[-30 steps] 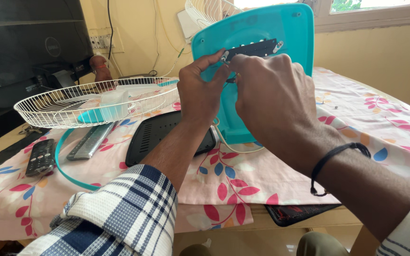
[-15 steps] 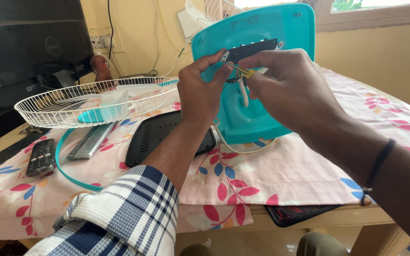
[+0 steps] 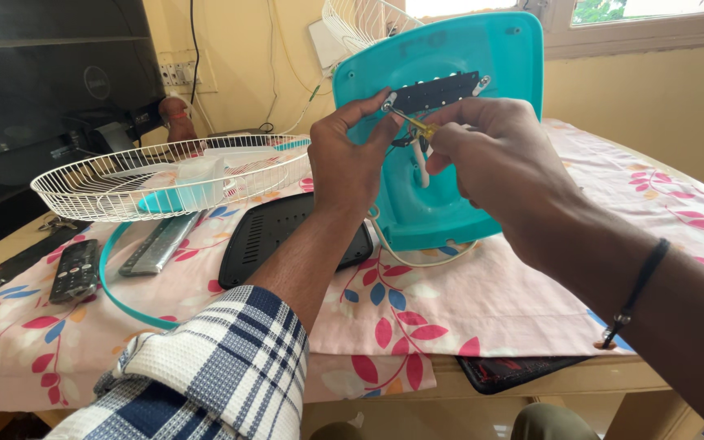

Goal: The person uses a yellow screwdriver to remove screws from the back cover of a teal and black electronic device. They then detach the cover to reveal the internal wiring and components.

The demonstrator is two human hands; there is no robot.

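Note:
A teal fan base (image 3: 450, 138) stands tilted up on the table with its underside toward me. A black plate (image 3: 437, 91) with screws runs across its upper part. My left hand (image 3: 352, 155) pinches the plate's left end at a screw. My right hand (image 3: 490, 155) grips a small yellow-handled screwdriver (image 3: 413, 124), its tip at that same left screw. A white cord (image 3: 421, 163) hangs down from the base beside my right fingers.
A white wire fan guard (image 3: 165, 175) lies at the left over a teal ring (image 3: 120, 293). A black cover panel (image 3: 279, 236), a grey remote (image 3: 160, 243) and a black remote (image 3: 75, 269) lie on the floral tablecloth (image 3: 490, 301). A dark monitor (image 3: 42, 90) stands far left.
My right hand has pulled back to the right of the plate and now shows the screwdriver, angled at the left screw. The left hand stays on the plate's left end.

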